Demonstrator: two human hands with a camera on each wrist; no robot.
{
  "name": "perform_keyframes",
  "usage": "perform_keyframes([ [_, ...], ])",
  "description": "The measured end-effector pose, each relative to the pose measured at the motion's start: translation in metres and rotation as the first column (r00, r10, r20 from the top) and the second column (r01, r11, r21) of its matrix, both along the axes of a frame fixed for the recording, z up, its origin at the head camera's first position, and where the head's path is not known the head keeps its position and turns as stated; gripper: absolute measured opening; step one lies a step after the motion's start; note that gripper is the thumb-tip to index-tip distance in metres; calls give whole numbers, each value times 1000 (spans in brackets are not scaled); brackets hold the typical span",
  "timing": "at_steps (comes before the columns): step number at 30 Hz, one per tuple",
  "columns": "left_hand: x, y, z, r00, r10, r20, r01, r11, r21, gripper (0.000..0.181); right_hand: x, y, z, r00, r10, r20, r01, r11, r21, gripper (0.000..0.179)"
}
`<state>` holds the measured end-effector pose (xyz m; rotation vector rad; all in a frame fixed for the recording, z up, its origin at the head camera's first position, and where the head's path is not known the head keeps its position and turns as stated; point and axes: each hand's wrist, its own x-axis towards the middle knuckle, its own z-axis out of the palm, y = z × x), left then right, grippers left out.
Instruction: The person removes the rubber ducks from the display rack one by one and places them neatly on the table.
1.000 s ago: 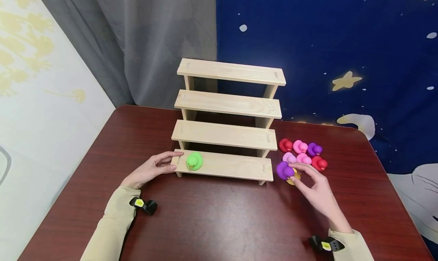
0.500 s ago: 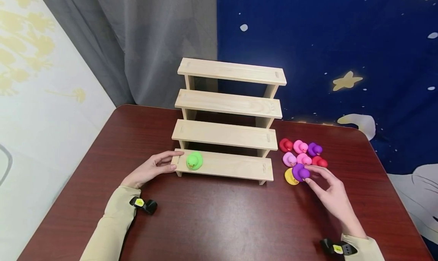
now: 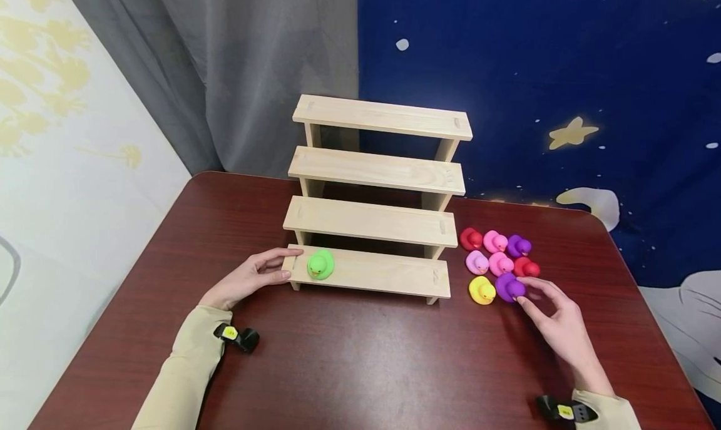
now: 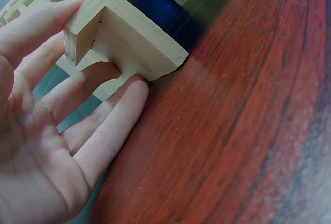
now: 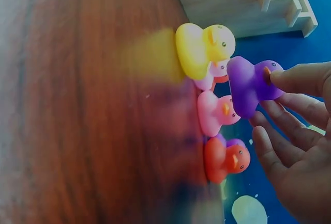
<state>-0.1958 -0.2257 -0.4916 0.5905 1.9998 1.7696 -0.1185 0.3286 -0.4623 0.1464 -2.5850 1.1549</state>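
My right hand (image 3: 559,322) pinches a purple rubber duck (image 3: 509,288) between thumb and fingers. In the right wrist view this purple duck (image 5: 250,86) appears slightly above the table, close to a yellow duck (image 3: 482,290). Behind them sit more rubber ducks in rows: a red duck (image 3: 526,267), a pink duck (image 3: 501,264), a lilac duck (image 3: 477,263) and others. At the left, my left hand (image 3: 243,281) grips the end of the lowest step of a wooden tiered shelf (image 3: 388,273). A green duck (image 3: 320,265) stands on that step near my fingers.
The shelf's upper steps, such as the top board (image 3: 382,115), rise toward the back. It stands on a dark red-brown table (image 3: 349,361). A grey curtain (image 3: 276,61) and a blue starry cloth (image 3: 507,73) hang behind.
My right hand has carried the purple duck rightward, from in front of the yellow duck to its right side, uncovering the yellow one. My left hand stays on the shelf.
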Motion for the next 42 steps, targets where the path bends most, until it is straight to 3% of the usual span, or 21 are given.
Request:
perform_keyframes([
  [10,0,0,0,1000,7,23,-8,1000,14,48,-5,9,-21,999,31,42,-32,999,12,33],
  [20,1,0,0,1000,16,25,-16,1000,7,48,-6,15,-24,997,44,67,-45,999,19,37],
  [31,2,1,2,1000,12,27,-12,1000,10,48,-8,-10,-2,999,-4,50,7,999,-44,35],
  [42,1,0,1,1000,1,16,-1,1000,20,49,-9,-56,29,996,87,6,-85,982,-167,32],
])
